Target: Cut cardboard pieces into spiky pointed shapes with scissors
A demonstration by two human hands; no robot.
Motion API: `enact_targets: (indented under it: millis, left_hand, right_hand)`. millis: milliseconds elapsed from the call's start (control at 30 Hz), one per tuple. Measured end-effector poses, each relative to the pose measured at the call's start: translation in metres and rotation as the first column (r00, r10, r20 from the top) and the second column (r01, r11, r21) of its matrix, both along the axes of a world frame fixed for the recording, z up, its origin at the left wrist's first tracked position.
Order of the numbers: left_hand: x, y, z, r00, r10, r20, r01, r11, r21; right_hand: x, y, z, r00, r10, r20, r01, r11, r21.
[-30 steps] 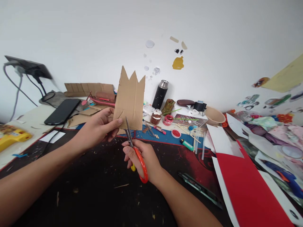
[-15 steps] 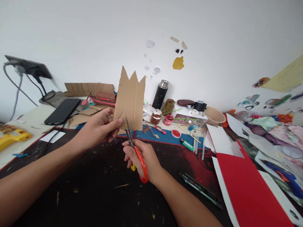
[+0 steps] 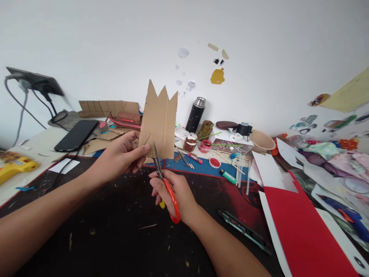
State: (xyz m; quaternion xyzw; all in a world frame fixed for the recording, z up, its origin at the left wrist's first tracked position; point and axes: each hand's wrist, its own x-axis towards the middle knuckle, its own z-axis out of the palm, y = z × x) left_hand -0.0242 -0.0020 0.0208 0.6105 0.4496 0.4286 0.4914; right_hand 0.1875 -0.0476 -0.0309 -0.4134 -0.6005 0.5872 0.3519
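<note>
A piece of brown cardboard (image 3: 160, 119) stands upright in front of me, its top edge cut into pointed teeth. My left hand (image 3: 131, 152) pinches its lower left corner, thumb on the near face and fingers behind. Close to the thumb, a slanting cut runs up from the bottom edge. Scissors (image 3: 172, 198) with a red and a yellow handle are in my right hand (image 3: 180, 194), fingers through the loops. Their blades reach up onto the lower edge of the cardboard, right beside my left thumb.
Behind the cardboard stand a black thermos (image 3: 196, 114) and small paint jars (image 3: 190, 143). A phone (image 3: 76, 135) and a yellow tool (image 3: 17, 165) are at left. A utility knife (image 3: 243, 231) lies near red paper (image 3: 305, 227) at right. Scraps dot the dark mat (image 3: 115, 238).
Almost nothing differs. Both hands, the cardboard and the scissors keep the same places, with only a tiny shift of the whole view.
</note>
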Motion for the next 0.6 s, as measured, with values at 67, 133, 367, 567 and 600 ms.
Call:
enact_targets:
  millis: [67, 133, 367, 567, 600]
  left_hand:
    - [-0.0001, -0.0003, 0.0005, 1.000, -0.002, -0.005, 0.002, 1.000, -0.001]
    - [-0.0004, -0.0001, 0.0003, 1.000, 0.000, -0.005, 0.000, 1.000, -0.004]
    - [-0.0006, 0.0015, -0.0020, 1.000, 0.000, -0.009, 0.000, 1.000, 0.001]
    - [-0.0019, 0.0010, 0.0004, 1.000, -0.012, -0.008, 0.012, 1.000, 0.022]
    - [-0.0021, 0.0009, 0.0006, 1.000, -0.011, -0.006, 0.011, 1.000, 0.022]
  right_hand:
    - [0.0001, 0.0000, 0.0008, 1.000, 0.000, 0.005, 0.000, 1.000, 0.010]
    - [-0.0001, 0.0000, 0.0016, 1.000, -0.001, 0.008, 0.001, 1.000, 0.017]
    - [-0.0015, -0.0002, 0.0032, 1.000, -0.007, -0.009, 0.007, 1.000, 0.014]
    - [-0.0008, -0.0007, 0.0009, 1.000, -0.014, -0.003, 0.014, 1.000, 0.017]
    - [-0.0006, -0.0007, 0.0006, 1.000, -0.015, -0.005, 0.015, 1.000, 0.017]
